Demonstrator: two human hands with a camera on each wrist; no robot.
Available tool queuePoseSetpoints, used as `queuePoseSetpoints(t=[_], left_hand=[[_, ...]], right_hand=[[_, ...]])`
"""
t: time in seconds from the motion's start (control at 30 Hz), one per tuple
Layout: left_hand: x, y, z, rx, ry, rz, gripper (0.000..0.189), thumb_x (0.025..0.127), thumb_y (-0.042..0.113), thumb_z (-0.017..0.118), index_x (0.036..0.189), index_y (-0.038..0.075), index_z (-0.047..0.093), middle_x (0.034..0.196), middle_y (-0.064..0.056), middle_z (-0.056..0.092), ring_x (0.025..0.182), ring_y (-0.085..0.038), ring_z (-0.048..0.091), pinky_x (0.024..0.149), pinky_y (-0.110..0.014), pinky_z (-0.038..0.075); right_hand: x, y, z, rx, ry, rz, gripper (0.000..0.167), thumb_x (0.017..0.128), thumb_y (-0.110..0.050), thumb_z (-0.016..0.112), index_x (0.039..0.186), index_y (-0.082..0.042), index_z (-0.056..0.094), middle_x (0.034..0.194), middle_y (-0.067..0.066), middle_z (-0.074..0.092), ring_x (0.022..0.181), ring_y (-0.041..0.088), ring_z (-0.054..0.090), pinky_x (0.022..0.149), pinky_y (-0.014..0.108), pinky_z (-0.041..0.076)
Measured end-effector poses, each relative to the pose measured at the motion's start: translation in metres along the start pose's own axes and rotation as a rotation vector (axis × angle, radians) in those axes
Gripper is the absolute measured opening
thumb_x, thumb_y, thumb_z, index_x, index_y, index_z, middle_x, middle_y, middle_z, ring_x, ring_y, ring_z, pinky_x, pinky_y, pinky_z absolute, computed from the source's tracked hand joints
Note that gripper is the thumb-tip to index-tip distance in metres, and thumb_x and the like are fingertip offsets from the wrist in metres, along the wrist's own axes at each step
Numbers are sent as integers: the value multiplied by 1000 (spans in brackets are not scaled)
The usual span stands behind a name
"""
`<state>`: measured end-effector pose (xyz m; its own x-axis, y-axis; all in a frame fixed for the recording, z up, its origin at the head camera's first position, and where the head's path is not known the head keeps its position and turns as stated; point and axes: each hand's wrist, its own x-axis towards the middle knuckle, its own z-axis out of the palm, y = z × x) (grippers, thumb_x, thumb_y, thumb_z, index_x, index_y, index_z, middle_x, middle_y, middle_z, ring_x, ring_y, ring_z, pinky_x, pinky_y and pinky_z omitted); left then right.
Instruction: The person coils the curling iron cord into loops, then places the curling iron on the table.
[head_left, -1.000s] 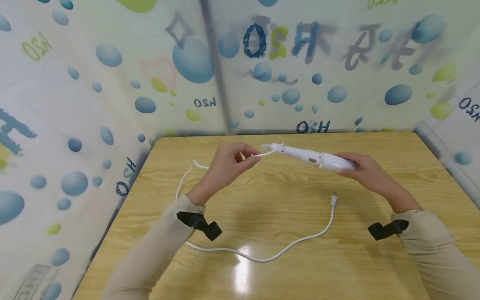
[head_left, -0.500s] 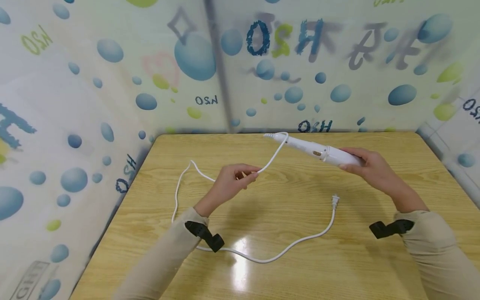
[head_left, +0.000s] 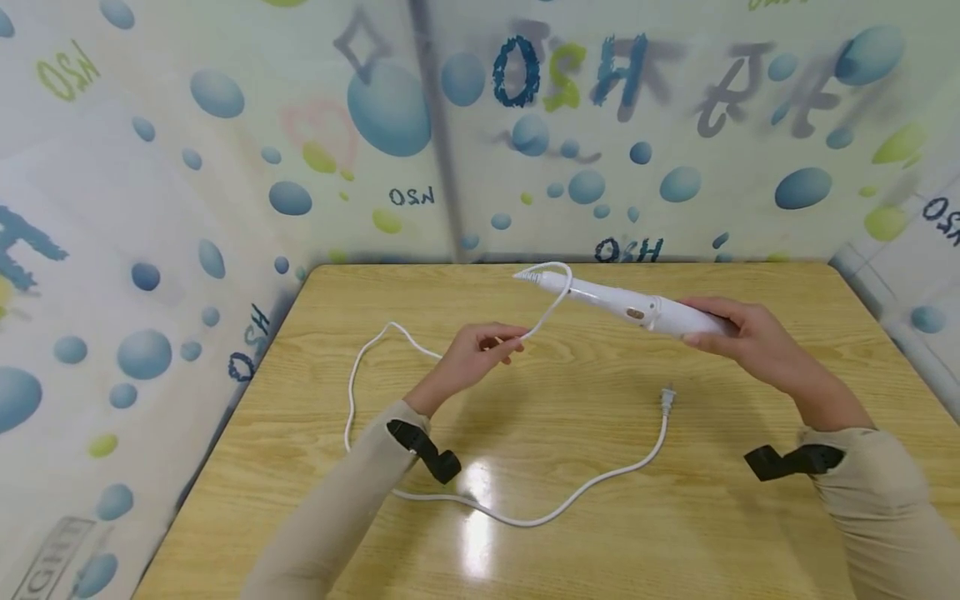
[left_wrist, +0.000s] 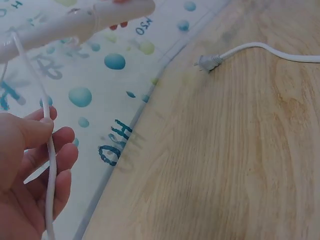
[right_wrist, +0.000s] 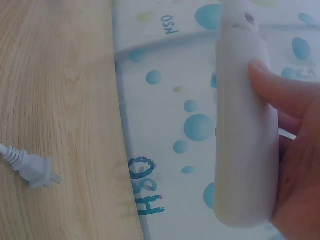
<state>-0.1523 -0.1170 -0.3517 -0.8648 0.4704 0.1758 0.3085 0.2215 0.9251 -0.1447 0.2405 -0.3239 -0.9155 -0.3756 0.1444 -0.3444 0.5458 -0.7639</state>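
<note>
My right hand (head_left: pixel 765 350) grips the wide, rounded end of a white wand-shaped electric appliance (head_left: pixel 622 302), held up over the table and pointing left. In the right wrist view, the thumb lies along the smooth white body (right_wrist: pixel 245 130). A ribbed sleeve at the far tip leads into a white power cord (head_left: pixel 551 312), which bends back across the narrow end. Lower down, my left hand (head_left: pixel 472 358) pinches this cord between thumb and fingers. The left wrist view shows the cord (left_wrist: pixel 51 165) running down past the curled fingers. A small brownish oval (head_left: pixel 635 313) marks the appliance's side.
The remaining cord (head_left: pixel 525 522) curves over the wooden table (head_left: pixel 750 517) in a wide loop. Its two-pin plug (head_left: pixel 667 400) lies below the appliance. A patterned wall covering (head_left: pixel 585 150) stands right behind the table's far edge.
My left hand has drawn the cord down from the appliance's tip, then shifted slightly right. The cord now arcs over the narrow end. My right hand has moved a little right, still gripping the appliance.
</note>
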Motion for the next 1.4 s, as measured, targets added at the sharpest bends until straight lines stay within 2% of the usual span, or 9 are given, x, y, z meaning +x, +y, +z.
queuePoseSetpoints(t=[0.17,0.33,0.5,0.63,0.83,0.97,1.13,1.3,1.4], left_hand=[[12,-18,-5,-38,-63,-24,25,93,1,52,113,-11,59,94,-25,63,73,-15,60,68,-31,50],[24,-37,-11,-22,-97,-90,24,92,12,57,106,-5,66,87,-18,65,76,-34,59,69,-41,50],[30,-41,-18,39,-106,-119,18,91,8,58,93,-7,66,76,-13,64,73,-39,55,66,-48,47],[34,-41,-23,90,-136,-120,15,91,5,57,90,-7,65,72,-13,61,66,-38,50,57,-37,45],[42,-29,-29,186,-236,-66,17,93,9,55,96,-3,66,81,-15,62,69,-37,54,62,-35,48],[46,-17,-34,242,-279,-49,17,93,8,54,99,-4,65,86,-16,62,73,-33,57,64,-30,48],[48,2,-36,361,-248,-34,19,92,13,58,100,-1,67,86,-8,64,65,-25,56,59,-27,46],[46,18,-34,434,-184,-14,17,90,18,60,97,5,69,84,-5,64,56,-16,49,54,-26,41],[43,28,-31,457,-144,14,17,90,18,61,96,5,69,83,-2,63,56,-14,45,54,-25,39]], right_hand=[[-5,1,0,38,-48,-48,45,89,-4,59,132,5,45,122,9,48,90,3,51,67,17,46],[-9,1,-1,67,-110,-100,43,89,-3,59,130,2,48,116,-13,49,89,7,52,68,20,47],[-11,1,-1,102,-199,-139,41,88,-1,59,128,-2,52,113,-12,53,85,12,52,66,24,46],[-11,5,2,142,-262,-170,41,87,2,58,128,-1,52,112,-8,55,84,13,51,65,26,46],[-10,10,6,177,-347,-209,42,87,4,58,128,3,50,114,-11,55,84,13,51,63,27,46],[-9,13,9,142,-383,-224,41,85,0,61,126,-2,54,114,-11,55,82,13,51,63,27,45],[-8,15,16,108,-421,-205,39,86,-5,63,125,-7,57,114,-3,56,82,12,50,64,27,45],[-7,15,23,103,-439,-165,39,87,-8,63,124,-1,55,115,14,54,83,12,50,64,28,44],[-6,17,26,91,-428,-129,40,87,-10,63,124,3,54,115,18,54,83,12,50,64,27,45]])
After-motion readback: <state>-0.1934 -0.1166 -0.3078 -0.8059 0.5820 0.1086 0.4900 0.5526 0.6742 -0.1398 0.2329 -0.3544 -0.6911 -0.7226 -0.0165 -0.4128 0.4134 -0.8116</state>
